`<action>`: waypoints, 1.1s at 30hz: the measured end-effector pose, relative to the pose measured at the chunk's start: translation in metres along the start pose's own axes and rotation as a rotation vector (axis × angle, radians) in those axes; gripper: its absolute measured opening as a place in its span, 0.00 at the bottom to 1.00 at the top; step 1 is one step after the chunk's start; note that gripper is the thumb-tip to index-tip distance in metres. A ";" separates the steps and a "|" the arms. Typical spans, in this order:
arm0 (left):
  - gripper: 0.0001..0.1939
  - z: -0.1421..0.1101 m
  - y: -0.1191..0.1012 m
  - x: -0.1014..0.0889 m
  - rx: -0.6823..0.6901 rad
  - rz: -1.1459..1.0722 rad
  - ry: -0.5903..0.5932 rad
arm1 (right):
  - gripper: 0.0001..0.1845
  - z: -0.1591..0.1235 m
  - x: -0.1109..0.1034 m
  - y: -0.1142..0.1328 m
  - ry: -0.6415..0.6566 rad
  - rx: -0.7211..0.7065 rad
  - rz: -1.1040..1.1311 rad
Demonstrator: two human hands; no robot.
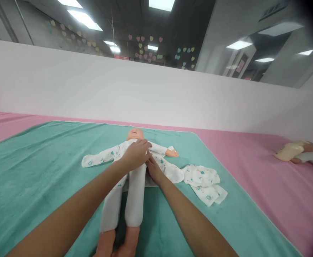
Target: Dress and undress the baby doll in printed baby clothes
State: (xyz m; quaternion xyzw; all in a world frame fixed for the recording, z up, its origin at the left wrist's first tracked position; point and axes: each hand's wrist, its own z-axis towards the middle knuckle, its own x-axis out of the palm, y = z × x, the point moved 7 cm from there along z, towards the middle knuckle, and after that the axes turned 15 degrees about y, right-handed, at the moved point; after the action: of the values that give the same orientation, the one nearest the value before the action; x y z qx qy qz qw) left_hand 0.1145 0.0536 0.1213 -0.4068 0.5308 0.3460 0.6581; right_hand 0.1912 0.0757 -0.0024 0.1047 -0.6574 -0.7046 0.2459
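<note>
A baby doll (136, 192) lies on its back with its head away from me, wearing a white printed baby shirt (108, 156) with teal figures. The shirt's left-hand sleeve covers one arm fully; the doll's other arm, in a plain white sleeve, shows its hand. My left hand (138, 152) rests across the chest, fingers bent over the shirt near its right side. Close against it, my right hand (154, 169) is closed on the shirt cloth at the doll's side, its fingertips partly hidden. The shirt's open side spreads out to the right beneath the doll's arm.
A crumpled white printed garment (203, 180) lies right of the doll on the teal blanket (51, 167). Pink cloth (252, 171) surrounds the blanket. At the far right lies another doll (301, 151), partly cut off. A white wall (145, 92) with glass above stands behind.
</note>
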 end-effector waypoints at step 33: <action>0.08 0.093 -0.035 0.057 0.349 0.276 0.145 | 0.26 -0.004 -0.082 0.028 0.066 0.014 -1.348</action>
State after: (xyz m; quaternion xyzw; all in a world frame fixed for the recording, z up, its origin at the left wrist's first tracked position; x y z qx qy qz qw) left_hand 0.1957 0.1240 0.0810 -0.2341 0.6790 0.3059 0.6250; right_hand 0.2691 0.1113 0.0106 0.5150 -0.4449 -0.6963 -0.2280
